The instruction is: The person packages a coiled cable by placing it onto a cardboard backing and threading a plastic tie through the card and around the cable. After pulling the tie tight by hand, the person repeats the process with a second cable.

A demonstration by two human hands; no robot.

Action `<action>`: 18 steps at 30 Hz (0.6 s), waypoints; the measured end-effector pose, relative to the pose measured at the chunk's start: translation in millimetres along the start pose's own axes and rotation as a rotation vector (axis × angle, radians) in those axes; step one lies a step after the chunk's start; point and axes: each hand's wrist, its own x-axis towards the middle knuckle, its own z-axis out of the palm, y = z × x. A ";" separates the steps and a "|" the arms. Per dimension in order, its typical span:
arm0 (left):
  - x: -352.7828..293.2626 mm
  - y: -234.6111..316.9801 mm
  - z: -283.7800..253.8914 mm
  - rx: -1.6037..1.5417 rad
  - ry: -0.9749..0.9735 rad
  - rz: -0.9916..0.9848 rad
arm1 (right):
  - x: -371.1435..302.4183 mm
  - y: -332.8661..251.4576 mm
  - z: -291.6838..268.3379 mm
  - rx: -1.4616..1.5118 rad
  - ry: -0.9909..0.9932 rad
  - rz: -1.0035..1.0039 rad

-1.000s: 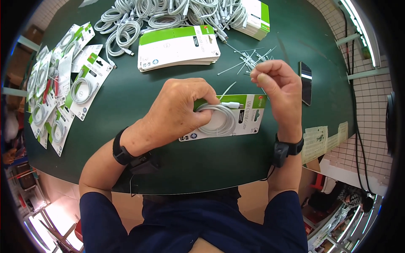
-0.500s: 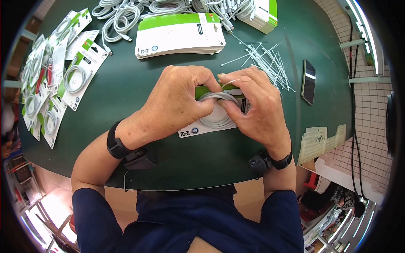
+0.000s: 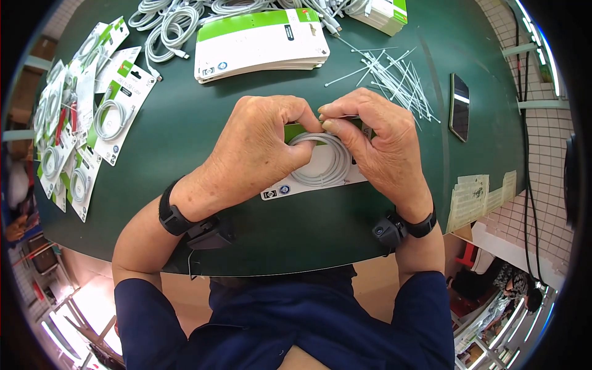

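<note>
Both hands at centre of the dark green tabletop [image 3: 185,132], working on one backing card [image 3: 311,182] w/ a coiled white cable [image 3: 320,161] on it. Card lies flat, white w/ green top strip, mostly covered by the hands. Left hand [image 3: 259,151] bent over the card's left part, fingers curled down and pressing on coil's left side. Right hand [image 3: 379,142] over the right part, thumb + forefinger pinched tight at the card's top edge; can't tell what's between them, too small.

Far centre: stack of same cards [image 3: 259,40]. Far left: loose white cables [image 3: 172,24]. Right of stack: scattered white cable ties [image 3: 394,77]. Left edge: finished carded cables [image 3: 114,117] in rows. Right: black phone [image 3: 460,106], lying flat.
</note>
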 end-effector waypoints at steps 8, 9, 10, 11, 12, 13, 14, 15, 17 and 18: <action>-0.1 -2.3 4.1 -0.066 -0.012 -0.074 | -2.9 0.0 9.3 0.029 0.085 0.111; 0.0 -3.9 5.0 -0.074 -0.018 -0.075 | -3.3 1.1 10.0 0.028 0.083 0.114; -0.2 -5.0 5.8 -0.082 -0.024 -0.077 | -3.7 2.7 11.4 0.012 0.091 0.102; -0.5 -5.6 6.7 -0.085 -0.024 -0.077 | -4.2 4.3 13.0 -0.004 0.098 0.089; -0.7 -6.0 7.4 -0.100 -0.025 -0.077 | -4.7 5.3 14.3 -0.021 0.105 0.077; -0.9 -6.3 8.1 -0.116 -0.025 -0.076 | -5.1 5.6 15.4 -0.022 0.103 0.078; -0.7 -7.0 8.7 -0.130 -0.025 -0.075 | -5.0 6.3 16.6 -0.075 0.112 0.044; -0.8 -7.4 9.3 -0.132 -0.023 -0.074 | -4.8 6.8 17.7 -0.128 0.121 0.010; -2.1 -7.6 9.9 -0.133 -0.030 -0.091 | -4.6 8.3 19.7 -0.182 0.129 -0.025; -2.6 -7.7 10.3 -0.133 -0.034 -0.100 | -4.7 9.3 20.8 -0.205 0.138 -0.056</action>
